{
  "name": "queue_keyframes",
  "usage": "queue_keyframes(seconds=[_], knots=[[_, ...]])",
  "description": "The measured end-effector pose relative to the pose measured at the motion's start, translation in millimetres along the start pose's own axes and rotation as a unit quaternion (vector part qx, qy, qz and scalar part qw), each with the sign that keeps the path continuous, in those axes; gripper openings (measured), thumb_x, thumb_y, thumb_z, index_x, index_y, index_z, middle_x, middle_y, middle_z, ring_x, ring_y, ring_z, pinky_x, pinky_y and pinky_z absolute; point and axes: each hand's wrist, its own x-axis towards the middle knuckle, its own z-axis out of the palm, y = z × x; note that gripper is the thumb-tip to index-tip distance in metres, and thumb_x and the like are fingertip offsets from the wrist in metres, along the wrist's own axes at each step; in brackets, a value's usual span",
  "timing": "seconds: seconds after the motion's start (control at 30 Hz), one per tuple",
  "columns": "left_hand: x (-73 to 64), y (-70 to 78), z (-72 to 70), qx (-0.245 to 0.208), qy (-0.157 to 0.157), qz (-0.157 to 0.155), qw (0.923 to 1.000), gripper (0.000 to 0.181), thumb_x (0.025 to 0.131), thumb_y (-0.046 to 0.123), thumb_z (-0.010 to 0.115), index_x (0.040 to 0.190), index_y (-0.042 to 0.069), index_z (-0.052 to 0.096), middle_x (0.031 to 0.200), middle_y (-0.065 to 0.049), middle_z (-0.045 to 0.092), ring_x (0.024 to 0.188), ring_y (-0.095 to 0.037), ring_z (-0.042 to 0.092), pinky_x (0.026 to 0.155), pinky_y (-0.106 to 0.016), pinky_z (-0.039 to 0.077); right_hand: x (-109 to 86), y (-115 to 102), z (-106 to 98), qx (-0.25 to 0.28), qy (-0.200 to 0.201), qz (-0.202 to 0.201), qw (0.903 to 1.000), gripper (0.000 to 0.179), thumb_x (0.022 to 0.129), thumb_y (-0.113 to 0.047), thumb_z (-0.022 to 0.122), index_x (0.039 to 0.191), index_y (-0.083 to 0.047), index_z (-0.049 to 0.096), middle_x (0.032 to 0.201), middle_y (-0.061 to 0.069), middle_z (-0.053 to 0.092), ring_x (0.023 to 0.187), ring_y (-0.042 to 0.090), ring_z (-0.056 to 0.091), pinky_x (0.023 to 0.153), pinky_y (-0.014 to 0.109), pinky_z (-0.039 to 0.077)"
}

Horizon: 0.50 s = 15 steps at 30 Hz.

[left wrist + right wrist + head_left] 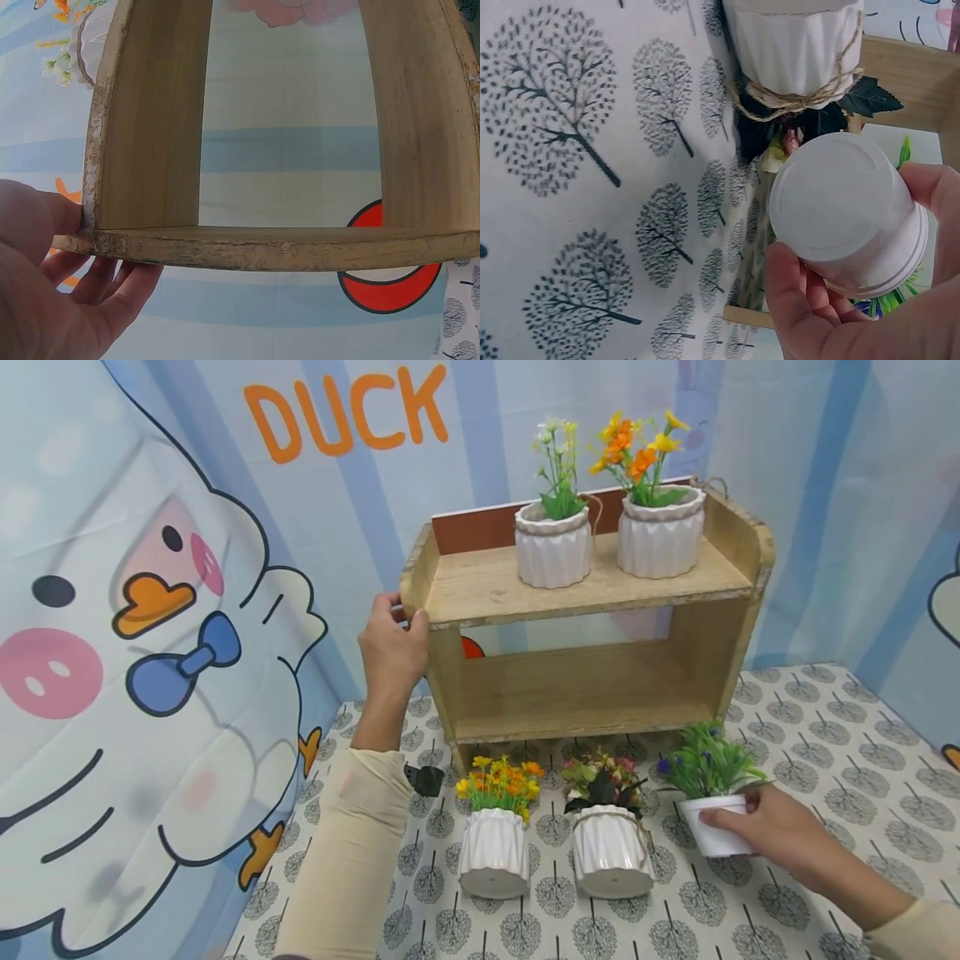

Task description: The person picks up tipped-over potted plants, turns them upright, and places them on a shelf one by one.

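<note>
The left hand is curling its fingers round the upper edge of a two-tier light-brown wooden shelf, probably for steadiness. The right hand is holding a smooth white cup-shaped pot of green leaves and purple flowers, thumb and fingers closed about its wall, seemingly sparing the foliage. Two ribbed white pots are standing apart on the top tier; two more are apparently lying on their sides before the shelf, bases facing the person. Tree-printed white cloth is covering the desk; a pale-blue cartoon-duck backdrop is hanging behind.
</note>
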Motion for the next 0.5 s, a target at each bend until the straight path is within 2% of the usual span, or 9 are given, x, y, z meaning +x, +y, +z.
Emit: queue_keyframes(seconds=[0.1,0.33,0.5], knots=[[0.4,-0.7,0.1,0.001,0.002,0.002,1.0000,0.039,0.099,0.028,0.059,0.135,0.011,0.056,0.129,-0.014,0.069,0.113,-0.030,0.068,0.087,-0.044,0.061,0.3,-3,-1,0.001,0.005,-0.015,0.9999,0.069,0.091,-0.044,0.072,0.121,0.013,0.049,0.098,0.018,0.065,0.079,0.020,0.063,0.063,0.034,0.058],[0.8,-1.3,0.1,0.001,0.000,-0.003,1.0000,0.040,0.099,0.028,0.059,0.136,0.012,0.056,0.130,-0.014,0.069,0.112,-0.029,0.068,0.087,-0.043,0.061,0.9,-12,-2,-0.031,0.016,-0.027,0.9990,0.072,0.089,-0.051,0.072,0.123,0.009,0.052,0.095,0.014,0.066,0.080,0.021,0.060,0.064,0.032,0.052],[0.7,-1.3,0.6,0.001,0.001,0.004,1.0000,0.040,0.099,0.027,0.059,0.135,0.011,0.056,0.129,-0.014,0.069,0.113,-0.030,0.068,0.088,-0.044,0.061,-1.6,-18,-3,-0.035,0.024,-0.047,0.9980,0.082,0.089,-0.049,0.074,0.138,0.010,0.045,0.102,0.019,0.069,0.083,0.022,0.063,0.067,0.032,0.053]])
